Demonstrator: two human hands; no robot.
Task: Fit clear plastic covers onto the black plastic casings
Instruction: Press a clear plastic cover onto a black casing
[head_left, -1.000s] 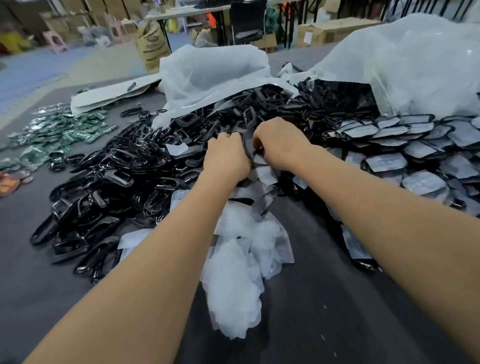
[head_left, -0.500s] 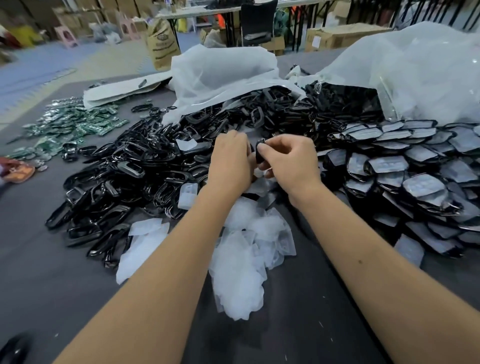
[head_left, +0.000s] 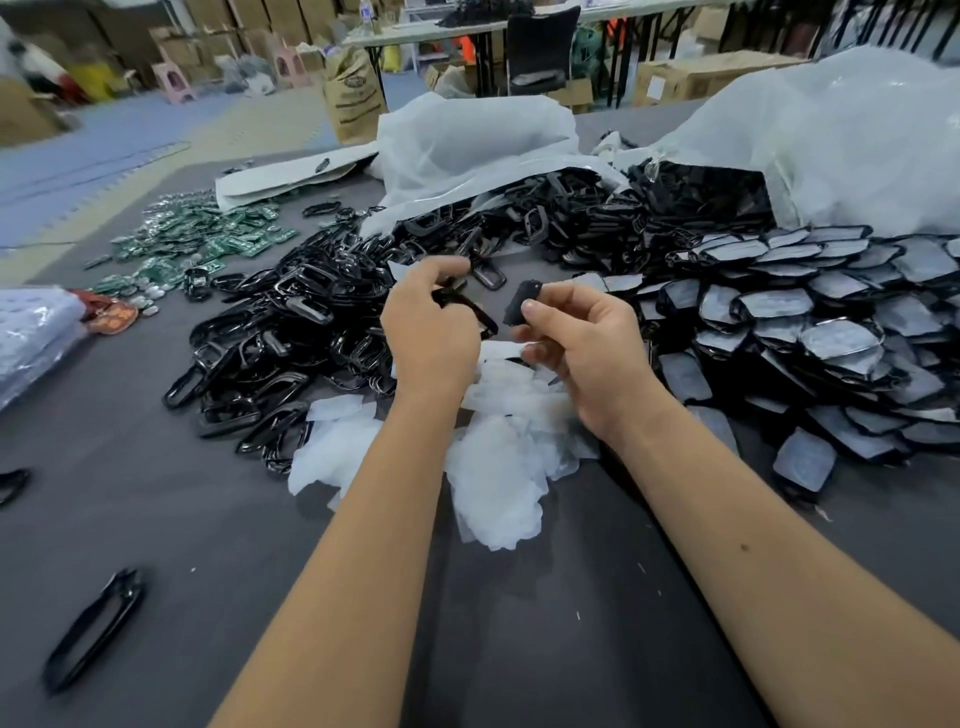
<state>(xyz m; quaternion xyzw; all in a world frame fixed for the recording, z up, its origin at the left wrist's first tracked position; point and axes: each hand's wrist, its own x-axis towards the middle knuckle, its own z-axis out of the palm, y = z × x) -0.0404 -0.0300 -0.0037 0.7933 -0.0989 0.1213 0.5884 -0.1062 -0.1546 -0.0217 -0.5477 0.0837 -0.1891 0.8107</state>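
Left of the hands, a heap of black casings (head_left: 291, 332). Left hand (head_left: 431, 332) curled round one black casing frame (head_left: 475, 312); right hand (head_left: 582, 343) just beside, pinching a small dark cover (head_left: 522, 306). Right of that, rows of covered casings (head_left: 810, 322).

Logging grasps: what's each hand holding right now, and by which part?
Left hand grips a black casing frame by its upper end. Right hand pinches a small dark piece, likely the cover, at its lower edge.

I could read no text; the brown sack (head_left: 353, 96) at eleven o'clock bore dark print, too blurred to make out.
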